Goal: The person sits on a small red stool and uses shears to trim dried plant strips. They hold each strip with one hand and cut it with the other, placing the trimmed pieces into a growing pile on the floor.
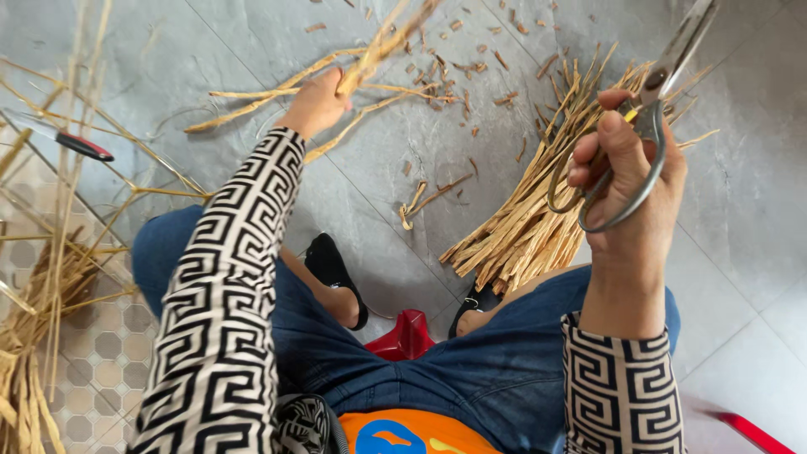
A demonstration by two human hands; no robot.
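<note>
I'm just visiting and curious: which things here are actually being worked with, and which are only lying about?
In use:
left hand gripping straw stalks
right hand holding metal scissors

Lying about:
bundle of cut strips on the floor
scattered offcuts
red-handled tool
loose straw at left

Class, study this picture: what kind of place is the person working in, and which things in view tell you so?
Probably an informal home craft spot on a tiled floor, not a workshop bench. The right hand holds metal scissors, the left hand grips dried straw stalks, and a pile of cut strips lies beside scattered offcuts.

Head camera looks steeply down, close above the lap.
</note>
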